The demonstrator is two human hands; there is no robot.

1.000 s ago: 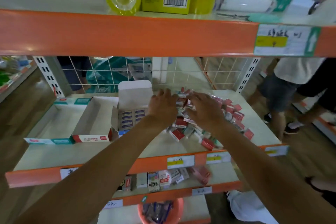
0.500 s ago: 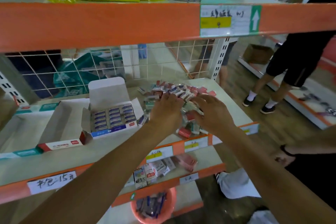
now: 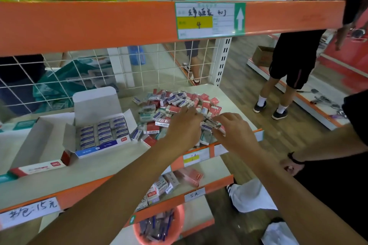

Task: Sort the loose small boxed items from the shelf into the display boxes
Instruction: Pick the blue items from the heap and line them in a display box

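Heaped on the cream shelf (image 3: 111,163), just right of the open blue display box (image 3: 99,137) with its neat rows: a loose pile of small boxes (image 3: 173,103) in red, blue and green. At the pile's near edge, left hand (image 3: 185,127) with fingers curled down among the boxes, grasp hidden, impossible to tell; right hand (image 3: 234,132) beside it, fingers pinching a small box (image 3: 219,127). Just left of the blue display box, an open red display box (image 3: 37,166).

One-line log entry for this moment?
left hand: on loose boxes | right hand: same, grasp unclear | blue display box: stocked | red display box: empty
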